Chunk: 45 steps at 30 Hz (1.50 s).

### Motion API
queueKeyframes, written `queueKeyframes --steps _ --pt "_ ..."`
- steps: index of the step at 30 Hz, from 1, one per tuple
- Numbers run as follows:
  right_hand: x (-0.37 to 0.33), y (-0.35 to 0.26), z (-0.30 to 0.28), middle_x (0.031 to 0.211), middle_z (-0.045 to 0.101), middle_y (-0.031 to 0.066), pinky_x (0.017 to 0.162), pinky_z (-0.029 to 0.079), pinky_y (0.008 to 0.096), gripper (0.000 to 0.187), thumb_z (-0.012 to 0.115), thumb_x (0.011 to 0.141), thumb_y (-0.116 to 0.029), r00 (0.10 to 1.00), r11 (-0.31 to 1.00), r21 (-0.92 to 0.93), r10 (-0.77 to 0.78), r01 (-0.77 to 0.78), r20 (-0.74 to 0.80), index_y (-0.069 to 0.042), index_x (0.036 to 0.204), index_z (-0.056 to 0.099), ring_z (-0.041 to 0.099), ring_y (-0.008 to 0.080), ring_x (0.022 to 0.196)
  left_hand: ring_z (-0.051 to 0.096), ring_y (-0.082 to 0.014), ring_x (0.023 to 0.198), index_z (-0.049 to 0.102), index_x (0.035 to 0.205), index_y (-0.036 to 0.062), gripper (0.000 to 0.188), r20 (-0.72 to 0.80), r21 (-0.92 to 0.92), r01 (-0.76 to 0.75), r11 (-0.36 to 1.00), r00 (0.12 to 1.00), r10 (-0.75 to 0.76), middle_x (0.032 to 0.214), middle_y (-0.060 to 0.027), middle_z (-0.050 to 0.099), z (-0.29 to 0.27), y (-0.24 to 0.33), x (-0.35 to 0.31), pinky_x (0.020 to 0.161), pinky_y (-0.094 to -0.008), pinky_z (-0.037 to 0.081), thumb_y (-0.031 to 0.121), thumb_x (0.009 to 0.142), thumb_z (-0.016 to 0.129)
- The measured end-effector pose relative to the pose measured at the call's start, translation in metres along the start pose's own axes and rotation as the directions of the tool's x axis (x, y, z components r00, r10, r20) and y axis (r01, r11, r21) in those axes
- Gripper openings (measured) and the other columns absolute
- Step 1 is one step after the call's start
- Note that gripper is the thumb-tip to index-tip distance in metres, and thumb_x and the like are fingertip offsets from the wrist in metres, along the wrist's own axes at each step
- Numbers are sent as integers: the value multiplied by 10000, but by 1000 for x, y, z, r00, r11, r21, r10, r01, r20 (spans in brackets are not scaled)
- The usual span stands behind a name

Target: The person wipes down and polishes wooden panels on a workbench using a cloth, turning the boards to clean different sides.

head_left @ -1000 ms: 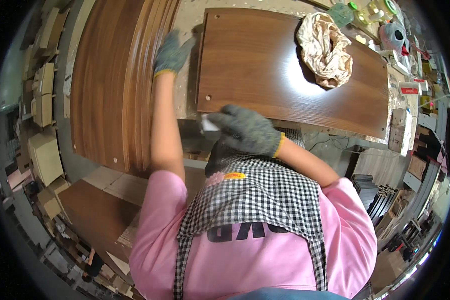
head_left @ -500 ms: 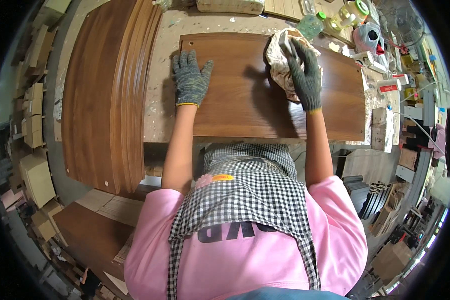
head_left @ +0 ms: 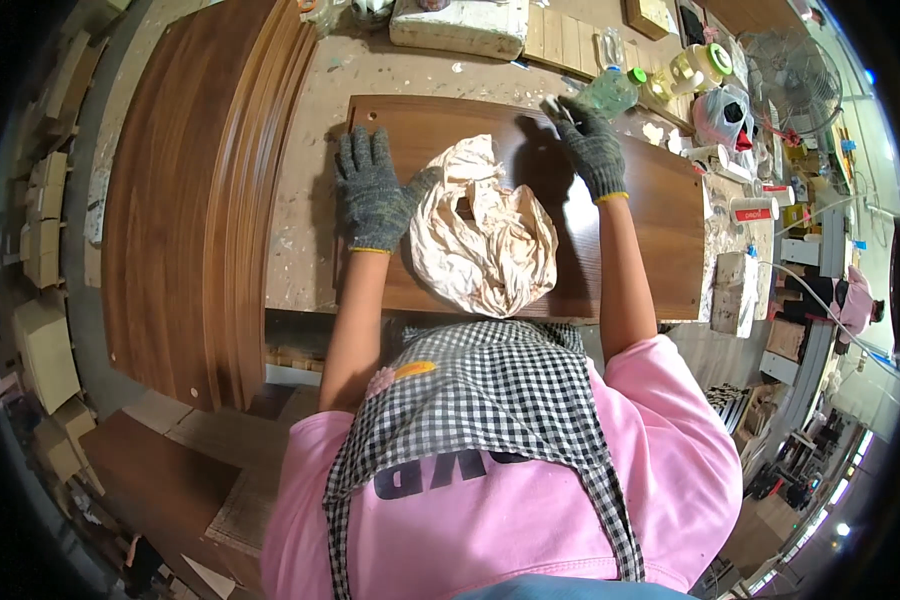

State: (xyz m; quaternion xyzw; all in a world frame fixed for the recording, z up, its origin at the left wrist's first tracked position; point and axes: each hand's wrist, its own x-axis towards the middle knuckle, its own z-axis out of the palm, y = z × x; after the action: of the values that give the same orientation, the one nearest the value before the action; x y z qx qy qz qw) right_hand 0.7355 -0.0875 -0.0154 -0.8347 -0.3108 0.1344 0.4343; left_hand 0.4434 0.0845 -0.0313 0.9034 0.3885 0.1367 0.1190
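A brown wood-grain board [head_left: 650, 220] lies flat on the workbench. My left hand [head_left: 372, 195], in a grey knit glove, rests with fingers stretched on the board's left end. Its thumb reaches the edge of a crumpled cream cloth [head_left: 490, 245], which lies spread on the board between my hands. Gloved likewise, my right hand [head_left: 592, 150] is over the far right part of the board, casting a dark shadow. Its fingers are drawn together around a small pale thing at the tips, too small to name.
A stack of brown boards [head_left: 185, 200] stands at the left. At the back right are a green-capped bottle [head_left: 612, 92], a jar [head_left: 692, 70], a plastic bag [head_left: 722, 115] and a wire fan [head_left: 795, 85]. Paper cups [head_left: 753, 209] and a white block [head_left: 734, 290] stand right of the board.
The cloth has moved from under my right hand to the middle of the board, beside my left thumb. My right hand is now apart from it. The whole view has shifted slightly.
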Motion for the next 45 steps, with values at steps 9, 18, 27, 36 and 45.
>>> queueKeyframes --steps 9,18,27,36,45 --pt "17 -70 96 947 647 247 843 509 506 277 645 926 -364 908 849 -359 -283 387 311 -136 1060 726 634 419 964 313 -463 1414 423 1410 -74 1131 -88 -163 202 966 972 -218 1472 -298 408 1 -3 -6 1195 -595 207 729 694 774" --pt "20 -171 224 1030 646 241 903 523 506 245 671 822 -208 772 788 -167 -496 592 399 -126 1045 728 637 422 1015 466 -443 1266 403 1375 -70 976 -222 -267 146 952 953 -208 1372 -293 476 21 -3 0 1100 -534 369 459 692 858" --pt "-7 -109 71 1048 642 264 905 523 497 211 628 889 -236 920 855 -411 -172 317 351 -107 1034 712 631 427 1032 586 -398 1111 548 1278 -59 904 -265 -166 174 971 940 -214 1184 -235 600 18 -8 -7 973 -464 487 442 635 938" --pt "3 106 -153 1019 699 241 879 527 518 276 529 932 -310 998 742 -668 28 -56 -53 -154 1018 740 668 423 995 543 -397 1199 496 1350 -112 916 -106 -163 206 965 969 -225 1274 -265 563 2 14 -2 1060 -465 438 436 738 901" --pt "13 278 -317 1228 689 172 1026 489 432 423 621 906 -449 881 551 -700 392 -455 -264 -201 1231 730 649 385 1142 527 -394 1210 526 1279 -84 797 -147 -186 172 967 969 -200 1280 -237 561 16 9 0 1059 -465 421 408 766 884"
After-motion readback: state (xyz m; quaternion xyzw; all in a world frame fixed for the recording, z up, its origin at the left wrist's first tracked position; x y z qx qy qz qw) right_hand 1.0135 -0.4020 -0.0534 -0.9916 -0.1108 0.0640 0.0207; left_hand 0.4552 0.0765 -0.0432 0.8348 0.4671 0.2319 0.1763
